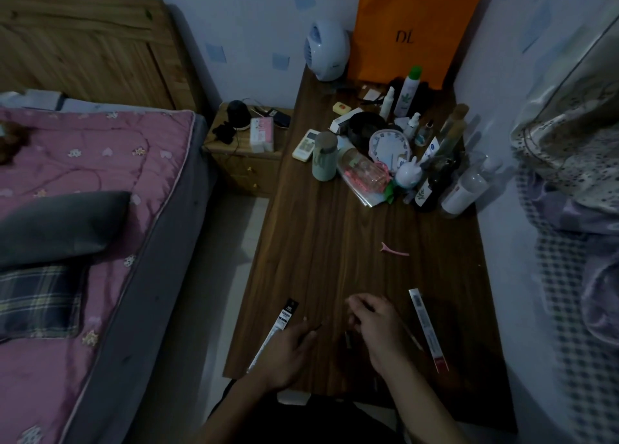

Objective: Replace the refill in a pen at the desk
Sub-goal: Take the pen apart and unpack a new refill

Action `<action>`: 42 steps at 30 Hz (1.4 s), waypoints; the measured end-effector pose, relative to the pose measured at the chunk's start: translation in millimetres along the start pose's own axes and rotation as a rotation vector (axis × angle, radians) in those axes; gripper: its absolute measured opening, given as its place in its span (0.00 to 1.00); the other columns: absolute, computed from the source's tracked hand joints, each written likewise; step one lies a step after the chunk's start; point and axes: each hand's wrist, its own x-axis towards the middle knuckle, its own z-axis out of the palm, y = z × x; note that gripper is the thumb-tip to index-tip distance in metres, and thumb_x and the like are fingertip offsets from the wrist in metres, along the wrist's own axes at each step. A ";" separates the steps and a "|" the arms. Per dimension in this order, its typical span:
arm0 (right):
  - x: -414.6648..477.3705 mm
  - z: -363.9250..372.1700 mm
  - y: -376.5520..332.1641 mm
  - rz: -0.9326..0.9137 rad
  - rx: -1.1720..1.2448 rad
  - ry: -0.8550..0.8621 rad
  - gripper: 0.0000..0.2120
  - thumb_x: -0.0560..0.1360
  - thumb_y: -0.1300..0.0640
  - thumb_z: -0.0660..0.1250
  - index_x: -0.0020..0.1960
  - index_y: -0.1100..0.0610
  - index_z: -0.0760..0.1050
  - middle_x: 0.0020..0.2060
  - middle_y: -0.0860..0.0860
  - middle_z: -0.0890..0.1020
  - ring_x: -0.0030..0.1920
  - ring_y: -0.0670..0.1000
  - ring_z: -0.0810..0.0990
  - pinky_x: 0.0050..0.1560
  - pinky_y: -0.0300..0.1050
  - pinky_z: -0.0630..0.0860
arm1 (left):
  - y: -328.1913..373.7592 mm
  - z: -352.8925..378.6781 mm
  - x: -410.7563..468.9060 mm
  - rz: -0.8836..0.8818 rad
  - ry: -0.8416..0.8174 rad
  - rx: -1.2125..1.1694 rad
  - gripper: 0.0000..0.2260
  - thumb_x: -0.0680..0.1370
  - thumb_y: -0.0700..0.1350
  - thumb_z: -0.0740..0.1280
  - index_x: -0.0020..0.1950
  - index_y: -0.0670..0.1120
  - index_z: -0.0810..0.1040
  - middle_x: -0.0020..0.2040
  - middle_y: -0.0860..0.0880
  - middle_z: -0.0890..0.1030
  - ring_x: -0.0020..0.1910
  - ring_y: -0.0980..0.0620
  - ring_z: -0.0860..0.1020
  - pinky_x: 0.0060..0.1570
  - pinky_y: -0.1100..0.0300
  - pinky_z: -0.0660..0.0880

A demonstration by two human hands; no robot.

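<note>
The picture is dim. My left hand pinches a thin dark refill whose tip points up and right. My right hand is a short way to the right, fingers curled and pinched together. A thin pale pen barrel sticks out from under it towards the lower right; the grip itself is hidden. A small dark pen part lies on the desk below my right fingers. A black-and-white refill packet lies left of my left hand. A second packet, red at one end, lies right of my right hand.
A pink hair clip lies mid-desk. Bottles, a clock, a cup and a remote crowd the far half, with an orange bag against the wall. A bed and nightstand stand left; draped cloth hangs right.
</note>
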 end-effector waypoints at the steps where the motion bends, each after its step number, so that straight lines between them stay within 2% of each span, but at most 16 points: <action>1: 3.8 -3.6 0.2 0.000 0.004 0.014 0.05 0.77 0.52 0.70 0.47 0.46 0.85 0.43 0.48 0.86 0.46 0.50 0.83 0.47 0.48 0.80 | -2.7 -0.2 -0.1 -0.016 0.010 -0.002 0.11 0.82 0.47 0.60 0.55 0.44 0.80 0.44 0.51 0.83 0.40 0.66 0.78 0.38 0.74 0.65; 3: 9.7 -8.0 1.1 -0.009 -0.006 0.013 0.06 0.77 0.54 0.69 0.48 0.47 0.86 0.47 0.47 0.85 0.49 0.50 0.83 0.46 0.46 0.78 | -9.0 0.0 1.4 -0.057 0.027 -0.021 0.13 0.82 0.49 0.60 0.59 0.45 0.79 0.53 0.47 0.84 0.50 0.57 0.81 0.42 0.72 0.67; 5: 13.8 -9.3 3.8 -0.028 -0.060 0.013 0.08 0.77 0.55 0.69 0.48 0.46 0.86 0.48 0.45 0.85 0.49 0.48 0.82 0.45 0.43 0.76 | -13.4 0.6 3.3 -0.081 0.050 -0.033 0.13 0.82 0.50 0.60 0.59 0.45 0.80 0.55 0.46 0.84 0.55 0.52 0.81 0.41 0.77 0.67; 7: 17.7 -9.0 7.4 -0.074 -0.180 0.031 0.07 0.77 0.56 0.69 0.47 0.44 0.84 0.48 0.42 0.84 0.46 0.44 0.83 0.41 0.38 0.76 | -16.6 1.0 6.1 -0.092 0.069 -0.012 0.12 0.82 0.49 0.61 0.56 0.45 0.81 0.52 0.45 0.85 0.52 0.50 0.81 0.38 0.79 0.66; 9: 23.2 -8.5 12.7 -0.124 -0.310 0.047 0.09 0.76 0.56 0.71 0.45 0.41 0.80 0.47 0.41 0.83 0.41 0.42 0.84 0.37 0.34 0.76 | -18.6 0.5 9.0 -0.095 0.063 0.001 0.11 0.82 0.50 0.60 0.56 0.48 0.81 0.49 0.48 0.85 0.50 0.52 0.82 0.38 0.75 0.68; 11: 29.5 -8.2 20.1 -0.157 -0.440 0.025 0.12 0.76 0.56 0.71 0.42 0.39 0.77 0.43 0.40 0.82 0.40 0.41 0.83 0.39 0.35 0.77 | -22.0 1.9 12.4 -0.117 0.047 -0.009 0.10 0.82 0.50 0.60 0.51 0.52 0.80 0.44 0.51 0.84 0.44 0.54 0.82 0.43 0.60 0.75; 13: 37.1 -8.2 27.8 -0.172 -0.588 -0.004 0.12 0.75 0.56 0.72 0.41 0.39 0.76 0.41 0.37 0.79 0.42 0.39 0.80 0.41 0.35 0.77 | -26.3 4.9 16.3 -0.143 0.041 -0.020 0.10 0.82 0.50 0.59 0.44 0.54 0.77 0.39 0.51 0.83 0.38 0.55 0.80 0.42 0.55 0.76; 18: 62.7 -8.1 42.8 -0.175 -0.813 -0.004 0.05 0.75 0.57 0.71 0.46 0.46 0.82 0.38 0.41 0.83 0.38 0.38 0.78 0.37 0.36 0.77 | -40.3 13.1 26.6 -0.215 0.045 -0.080 0.12 0.82 0.52 0.59 0.43 0.55 0.79 0.37 0.54 0.82 0.36 0.61 0.79 0.36 0.67 0.71; 22: 77.3 -6.0 45.4 -0.217 -0.960 0.015 0.04 0.75 0.56 0.71 0.46 0.48 0.83 0.39 0.45 0.85 0.38 0.44 0.81 0.37 0.39 0.76 | -50.2 20.9 35.2 -0.243 0.029 -0.115 0.12 0.82 0.52 0.60 0.41 0.54 0.78 0.34 0.55 0.79 0.33 0.62 0.77 0.36 0.61 0.70; 25: 85.0 -3.5 44.8 -0.250 -1.031 0.027 0.04 0.75 0.57 0.70 0.45 0.49 0.83 0.41 0.46 0.86 0.41 0.47 0.82 0.38 0.39 0.75 | -53.0 25.4 40.7 -0.263 0.034 -0.144 0.11 0.82 0.51 0.60 0.48 0.51 0.82 0.38 0.54 0.82 0.38 0.59 0.79 0.39 0.61 0.72; 27: 88.0 -2.1 44.3 -0.257 -1.060 0.019 0.04 0.75 0.57 0.69 0.45 0.49 0.82 0.42 0.46 0.85 0.41 0.47 0.81 0.37 0.40 0.74 | -54.1 27.5 43.8 -0.285 0.043 -0.161 0.11 0.82 0.50 0.61 0.47 0.51 0.82 0.39 0.53 0.83 0.40 0.58 0.80 0.40 0.61 0.73; 29: 90.1 -2.1 44.1 -0.257 -1.082 0.010 0.04 0.75 0.57 0.69 0.46 0.50 0.81 0.44 0.47 0.84 0.43 0.48 0.81 0.38 0.39 0.72 | -54.0 28.8 45.1 -0.298 0.052 -0.155 0.13 0.81 0.51 0.61 0.38 0.54 0.78 0.33 0.55 0.80 0.35 0.60 0.78 0.35 0.66 0.69; 31: 91.8 -3.0 45.8 -0.267 -1.092 0.002 0.04 0.74 0.57 0.69 0.47 0.50 0.81 0.45 0.48 0.84 0.44 0.48 0.81 0.39 0.39 0.72 | -52.3 29.2 45.4 -0.306 0.053 -0.159 0.13 0.81 0.51 0.61 0.37 0.58 0.76 0.31 0.58 0.79 0.33 0.62 0.77 0.31 0.72 0.68; 35: 93.6 -4.5 48.0 -0.295 -1.106 -0.032 0.04 0.74 0.58 0.70 0.48 0.51 0.81 0.47 0.48 0.84 0.45 0.48 0.81 0.41 0.40 0.76 | -50.8 29.9 45.8 -0.289 0.068 -0.162 0.16 0.81 0.50 0.61 0.33 0.57 0.74 0.28 0.56 0.76 0.29 0.62 0.74 0.29 0.71 0.67; 37: 94.2 -4.7 48.8 -0.301 -1.115 -0.045 0.05 0.74 0.58 0.70 0.49 0.50 0.81 0.47 0.47 0.84 0.46 0.47 0.81 0.42 0.40 0.77 | -50.1 30.3 44.9 -0.297 0.062 -0.157 0.16 0.81 0.50 0.61 0.33 0.55 0.74 0.29 0.55 0.76 0.28 0.62 0.73 0.30 0.67 0.67; 42: 94.0 -8.6 50.6 -0.298 -1.063 -0.080 0.08 0.72 0.60 0.71 0.49 0.50 0.81 0.46 0.47 0.84 0.45 0.48 0.82 0.42 0.41 0.77 | -48.5 30.8 40.4 -0.309 0.057 -0.167 0.12 0.82 0.49 0.61 0.39 0.53 0.77 0.32 0.55 0.78 0.30 0.62 0.75 0.31 0.68 0.67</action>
